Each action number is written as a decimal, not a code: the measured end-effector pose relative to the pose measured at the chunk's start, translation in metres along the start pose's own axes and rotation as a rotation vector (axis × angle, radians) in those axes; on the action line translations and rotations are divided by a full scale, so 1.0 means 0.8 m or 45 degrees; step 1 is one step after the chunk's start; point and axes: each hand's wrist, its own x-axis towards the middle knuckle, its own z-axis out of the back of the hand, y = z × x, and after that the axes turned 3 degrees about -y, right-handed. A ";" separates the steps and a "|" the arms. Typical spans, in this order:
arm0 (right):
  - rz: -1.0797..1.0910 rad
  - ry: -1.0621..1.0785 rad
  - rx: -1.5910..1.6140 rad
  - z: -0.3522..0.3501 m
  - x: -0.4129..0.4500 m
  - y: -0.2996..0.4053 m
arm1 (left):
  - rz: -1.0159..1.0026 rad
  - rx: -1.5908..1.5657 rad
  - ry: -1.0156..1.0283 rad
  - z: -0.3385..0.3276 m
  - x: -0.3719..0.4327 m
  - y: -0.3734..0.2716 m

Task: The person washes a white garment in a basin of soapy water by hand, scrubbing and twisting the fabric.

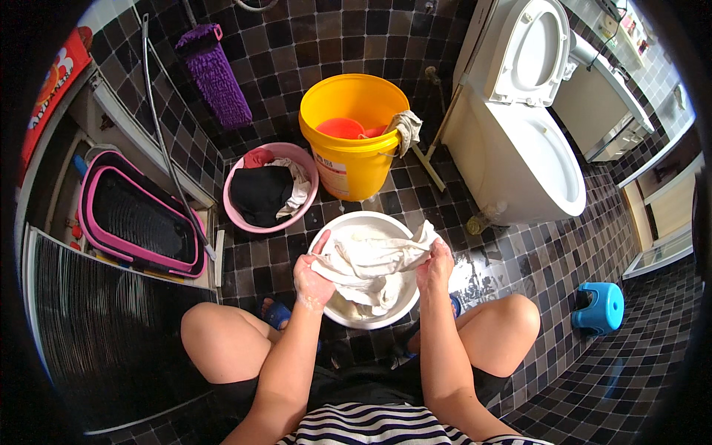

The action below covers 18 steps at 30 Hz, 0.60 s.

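Note:
A wet white cloth garment (pixel 378 258) is stretched between my two hands over a white plastic basin (pixel 409 300) on the tiled floor. My left hand (pixel 314 278) grips its left end, with suds on the wrist. Its right end is held in my right hand (pixel 436 264). The lower folds of the garment hang into the basin, where some water or suds show; how much of the cloth lies below is hidden.
Behind the basin stand a pink basin (pixel 227 192) of clothes and a yellow bucket (pixel 356 161) holding red plastic ware, a grey rag (pixel 408 128) over its rim. A toilet (pixel 517 161) and a blue stool (pixel 603 307) are at right, a black-and-pink mop bucket (pixel 144 222) at left.

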 end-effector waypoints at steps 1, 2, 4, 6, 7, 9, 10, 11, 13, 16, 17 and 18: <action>-0.012 0.009 0.002 0.000 0.000 0.000 | -0.009 -0.008 -0.006 0.000 -0.001 -0.001; -0.025 0.017 0.004 0.000 -0.001 -0.001 | -0.018 -0.016 -0.012 0.000 -0.002 -0.001; -0.010 0.032 -0.009 0.009 0.005 -0.001 | -0.017 -0.009 -0.015 -0.001 0.000 0.000; 0.000 0.047 -0.023 0.008 0.004 0.000 | -0.020 -0.001 -0.021 -0.002 0.000 0.001; -0.038 0.049 -0.012 -0.002 -0.007 0.003 | -0.027 0.010 -0.021 -0.002 -0.002 0.000; -0.074 0.049 0.000 -0.014 -0.022 0.003 | -0.032 0.020 -0.019 -0.002 -0.002 0.000; -0.165 0.117 -0.069 -0.015 -0.029 0.000 | -0.023 -0.001 -0.028 -0.002 -0.002 0.001; -0.256 0.185 -0.139 -0.017 -0.036 -0.004 | -0.014 -0.022 -0.037 -0.001 -0.001 0.002; -0.356 0.297 -0.378 -0.018 -0.049 -0.016 | 0.003 -0.039 -0.021 -0.004 -0.001 0.005; -0.359 0.411 -0.695 -0.025 -0.069 -0.025 | 0.029 -0.034 0.006 -0.012 -0.003 0.009; -0.345 0.515 -0.961 -0.027 -0.075 -0.025 | 0.043 -0.011 0.021 -0.015 -0.004 0.010; -0.326 0.621 -1.226 -0.029 -0.078 -0.023 | 0.042 -0.010 0.021 -0.017 -0.005 0.009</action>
